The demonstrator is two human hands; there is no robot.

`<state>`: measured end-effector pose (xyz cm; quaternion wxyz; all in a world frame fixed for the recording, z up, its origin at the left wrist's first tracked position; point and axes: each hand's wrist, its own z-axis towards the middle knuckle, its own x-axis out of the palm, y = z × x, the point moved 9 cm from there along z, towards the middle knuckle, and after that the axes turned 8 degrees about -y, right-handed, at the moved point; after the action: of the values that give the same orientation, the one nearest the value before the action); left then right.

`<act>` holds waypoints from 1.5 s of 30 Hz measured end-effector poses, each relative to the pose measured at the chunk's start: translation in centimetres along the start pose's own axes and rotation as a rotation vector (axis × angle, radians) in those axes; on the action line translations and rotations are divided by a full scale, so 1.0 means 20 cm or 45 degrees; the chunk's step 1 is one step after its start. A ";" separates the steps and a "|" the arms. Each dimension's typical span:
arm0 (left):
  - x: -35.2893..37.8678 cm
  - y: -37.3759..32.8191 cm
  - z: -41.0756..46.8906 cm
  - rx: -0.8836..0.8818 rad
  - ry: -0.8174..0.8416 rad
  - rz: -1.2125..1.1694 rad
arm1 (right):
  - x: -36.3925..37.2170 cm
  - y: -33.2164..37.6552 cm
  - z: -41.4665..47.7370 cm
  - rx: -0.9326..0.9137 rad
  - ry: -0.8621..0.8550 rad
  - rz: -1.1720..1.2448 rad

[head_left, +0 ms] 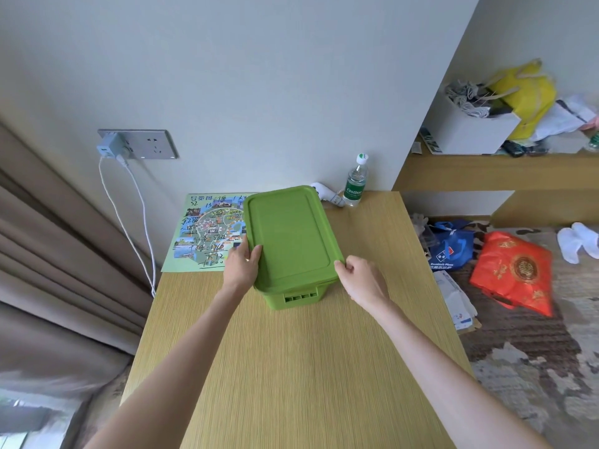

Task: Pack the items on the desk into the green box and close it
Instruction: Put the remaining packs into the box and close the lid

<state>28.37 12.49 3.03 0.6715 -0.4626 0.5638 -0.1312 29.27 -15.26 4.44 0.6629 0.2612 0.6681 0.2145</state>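
Observation:
A green plastic box point(291, 298) stands on the wooden desk point(301, 367), a little behind its middle. A green lid point(288, 234) lies flat on top of the box and hides what is inside. My left hand point(243, 262) grips the lid's near left edge, thumb on top. My right hand point(361, 280) holds the lid's near right corner with curled fingers.
A colourful map sheet with handwriting point(204, 234) lies on the desk left of the box. A water bottle point(356, 181) and a white object point(327, 194) stand at the back by the wall. Cables point(129, 196) hang from a wall socket. Bags point(512, 273) lie on the floor to the right.

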 end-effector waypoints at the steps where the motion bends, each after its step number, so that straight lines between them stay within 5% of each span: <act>1: 0.00 0.00 0.00 0.009 -0.001 -0.015 | 0.01 0.00 -0.01 -0.022 0.011 -0.065; 10: -0.02 0.05 0.02 -0.015 0.104 -0.162 | 0.12 -0.08 -0.02 0.306 0.229 0.402; 22: 0.07 0.10 0.09 -0.171 0.192 -0.316 | 0.16 -0.06 0.01 0.433 0.268 0.570; 27: 0.07 0.10 0.15 -0.273 0.330 -0.442 | 0.16 -0.08 -0.03 0.467 0.169 0.596; 37: 0.12 0.00 0.60 -0.357 0.156 -0.481 | 0.21 -0.15 -0.10 0.671 -0.031 0.916; 45: 0.20 0.01 0.85 -0.229 0.183 -0.355 | 0.23 -0.16 -0.12 0.642 -0.088 1.049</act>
<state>44.51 17.92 -0.77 0.5608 -0.5840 0.5500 -0.2049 26.65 -14.68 -1.10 0.4606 0.6635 0.5179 0.2818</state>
